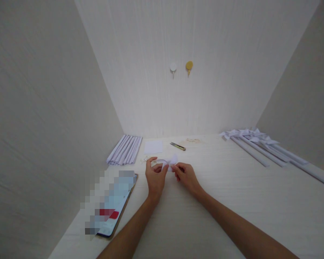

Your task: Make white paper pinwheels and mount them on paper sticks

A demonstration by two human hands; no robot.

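Observation:
A small folded white paper piece (172, 160) is held between my two hands, above the middle of the table. My left hand (155, 178) pinches its left side between thumb and fingers, with the index finger arched up. On the lower right edge of the paper, the thumb and index finger of my right hand (186, 176) are pressed together. Just beyond the hands lie thread snips (178, 146) with a yellowish handle. A flat square of white paper (153, 147) is behind my left hand. The exact folds between the fingers are partly hidden.
Rolled paper sticks (125, 149) lie in a row at the back left. Paper pinwheel-like shapes on sticks (255, 140) lie at the back right. A phone (118, 205), partly pixelated, rests at left. Two hooks, white (173, 67) and yellow (189, 65), are on the back wall.

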